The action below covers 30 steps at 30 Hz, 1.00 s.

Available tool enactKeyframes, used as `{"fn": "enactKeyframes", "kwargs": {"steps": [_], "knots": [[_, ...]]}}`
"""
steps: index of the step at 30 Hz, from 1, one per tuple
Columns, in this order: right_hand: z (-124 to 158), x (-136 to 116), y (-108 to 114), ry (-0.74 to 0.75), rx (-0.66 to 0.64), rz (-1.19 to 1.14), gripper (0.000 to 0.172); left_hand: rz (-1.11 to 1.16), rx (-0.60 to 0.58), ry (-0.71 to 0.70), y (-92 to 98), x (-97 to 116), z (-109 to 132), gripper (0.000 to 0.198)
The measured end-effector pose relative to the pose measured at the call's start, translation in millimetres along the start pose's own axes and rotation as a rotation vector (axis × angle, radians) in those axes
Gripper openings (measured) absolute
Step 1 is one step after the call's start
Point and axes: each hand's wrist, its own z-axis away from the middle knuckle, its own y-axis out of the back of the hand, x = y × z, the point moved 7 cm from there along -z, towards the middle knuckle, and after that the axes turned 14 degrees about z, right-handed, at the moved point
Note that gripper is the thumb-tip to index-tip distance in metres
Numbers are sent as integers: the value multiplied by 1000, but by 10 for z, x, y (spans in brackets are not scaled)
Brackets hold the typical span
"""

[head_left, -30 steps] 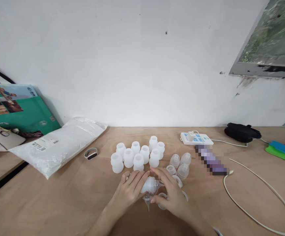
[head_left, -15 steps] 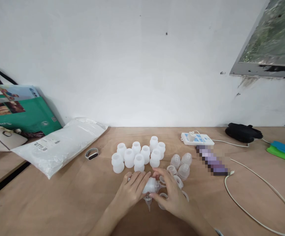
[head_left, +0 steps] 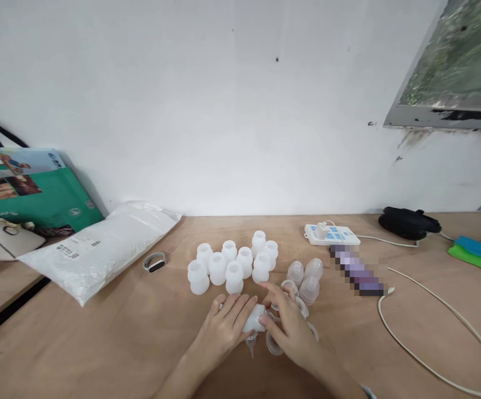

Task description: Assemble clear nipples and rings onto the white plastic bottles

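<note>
A small white feeding bottle [head_left: 252, 321] lies sideways between my hands. Wrapped over its body from the left is my left hand [head_left: 224, 326], fingers closed. My right hand [head_left: 287, 327] grips the bottle's right end with thumb and fingers, partly covering the clear teat. Beneath the bottle, a clear pointed teat [head_left: 251, 343] rests on the table. Clear rings [head_left: 274, 344] lie beside and partly under my right hand. Behind my hands stand several white bottles [head_left: 234, 277], open at the top. Several clear domed caps [head_left: 309, 289] stand to their right.
A grey wristband [head_left: 154, 262] and a white plastic parcel [head_left: 99, 249] lie to the left. On the right are a power strip [head_left: 332, 235], a blurred-out phone [head_left: 359, 271], a looped white cable [head_left: 444, 307] and a black case [head_left: 409, 223]. A wall borders the wooden table [head_left: 119, 343].
My right fingers have shifted on the bottle's right end, and the teat there is now mostly covered. The bottle has tilted slightly. The camera view has shifted a little.
</note>
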Motion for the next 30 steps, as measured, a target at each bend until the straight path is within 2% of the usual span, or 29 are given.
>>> {"fn": "enactKeyframes", "kwargs": {"steps": [5,11,15,17,21,26,30], "knots": [[-8,-56,29,48,9,-62,56,-8,12,22,-3,-39,20,31],[11,50,-41,-48,-29,-95,37,0,25,21,-15,-16,17,33],[22,30,-72,-59,-121,-235,60,5,36,46,12,-29,13,33],[26,39,-100,-88,-165,-242,65,1,24,55,8,-38,21,32],[35,107,-135,-159,-184,-200,49,-7,14,50,-5,-35,26,32],[25,70,-122,-108,-167,-233,61,-32,10,43,2,-33,18,32],[10,104,-110,-144,-154,-157,38,-38,0,27,-4,-26,30,31]]}}
